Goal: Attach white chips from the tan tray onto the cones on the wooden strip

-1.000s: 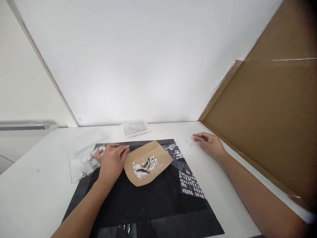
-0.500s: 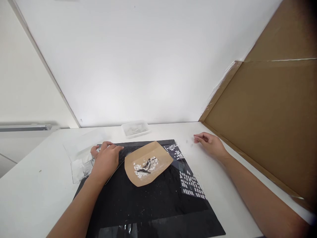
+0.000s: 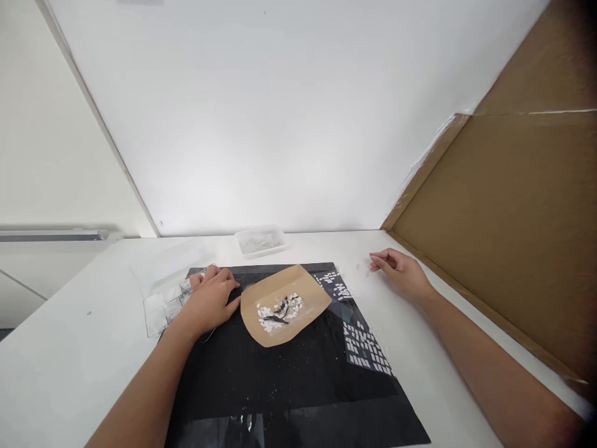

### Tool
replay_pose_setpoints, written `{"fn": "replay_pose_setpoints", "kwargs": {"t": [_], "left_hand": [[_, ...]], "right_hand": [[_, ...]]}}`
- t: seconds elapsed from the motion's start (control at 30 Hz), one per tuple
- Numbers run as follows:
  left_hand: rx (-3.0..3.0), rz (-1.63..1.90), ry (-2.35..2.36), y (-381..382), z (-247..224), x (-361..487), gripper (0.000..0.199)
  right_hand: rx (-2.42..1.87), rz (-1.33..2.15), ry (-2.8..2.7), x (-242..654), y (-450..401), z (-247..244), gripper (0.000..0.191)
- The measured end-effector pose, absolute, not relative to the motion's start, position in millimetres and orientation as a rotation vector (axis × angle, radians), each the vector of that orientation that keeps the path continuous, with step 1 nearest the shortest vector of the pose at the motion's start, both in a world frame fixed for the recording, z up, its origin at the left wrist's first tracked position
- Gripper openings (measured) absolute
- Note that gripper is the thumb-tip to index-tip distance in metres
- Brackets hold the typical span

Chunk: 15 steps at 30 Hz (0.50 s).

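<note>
My left hand (image 3: 212, 298) rests palm down with its fingers apart, at the left side of a black mat (image 3: 289, 386). It partly covers a clear box (image 3: 158, 311) holding small whitish packets; what lies under the palm is hidden. Its fingertips come close to a tan paper sheet (image 3: 308, 286) with curled edges. White bits (image 3: 293, 305) and dark shreds (image 3: 276, 318) lie on that sheet. Over the white table at right, my right hand (image 3: 398, 274) has thumb and fingers pinched together. Small clear pieces (image 3: 360, 267) lie beside its fingertips; whatever is in the pinch is too small to name.
A translucent tray (image 3: 261, 242) with pale pieces stands near the back wall. White tile-like strips (image 3: 366, 348) cover the mat's right edge. A clear sheet or lid (image 3: 172, 261) lies at the left. A cardboard panel (image 3: 504, 236) bounds the right side.
My left hand has shifted slightly, with its thumb now near the tan paper and more of the box showing. The right hand stays pinched beside the clear pieces. The whole view has shifted slightly.
</note>
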<state>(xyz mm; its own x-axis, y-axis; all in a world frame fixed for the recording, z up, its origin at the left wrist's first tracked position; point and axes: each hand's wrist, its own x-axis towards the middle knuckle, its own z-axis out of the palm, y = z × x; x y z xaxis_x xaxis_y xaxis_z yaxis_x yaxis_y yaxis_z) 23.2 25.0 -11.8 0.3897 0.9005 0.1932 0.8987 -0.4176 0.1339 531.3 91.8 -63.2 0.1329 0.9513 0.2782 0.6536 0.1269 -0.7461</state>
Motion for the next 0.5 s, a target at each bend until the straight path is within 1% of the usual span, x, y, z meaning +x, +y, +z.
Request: {"fn": "replay_pose_setpoints", "kwargs": {"t": [0.2,0.37,0.5], "left_hand": [[2.589,0.383,1.71,25.1,-13.5,25.0,0.023],[2.546,0.424,1.727,25.3,-14.5,26.5,0.022],[2.509,0.462,1.737,25.1,-14.7,26.1,0.017]], "right_hand": [[-1.587,0.469,-1.598,529.4,92.3,-65.5,0.043],[-1.619,0.446,-1.594,529.5,92.4,-64.9,0.042],[-1.633,0.441,-1.591,528.1,92.0,-64.7,0.04]]}}
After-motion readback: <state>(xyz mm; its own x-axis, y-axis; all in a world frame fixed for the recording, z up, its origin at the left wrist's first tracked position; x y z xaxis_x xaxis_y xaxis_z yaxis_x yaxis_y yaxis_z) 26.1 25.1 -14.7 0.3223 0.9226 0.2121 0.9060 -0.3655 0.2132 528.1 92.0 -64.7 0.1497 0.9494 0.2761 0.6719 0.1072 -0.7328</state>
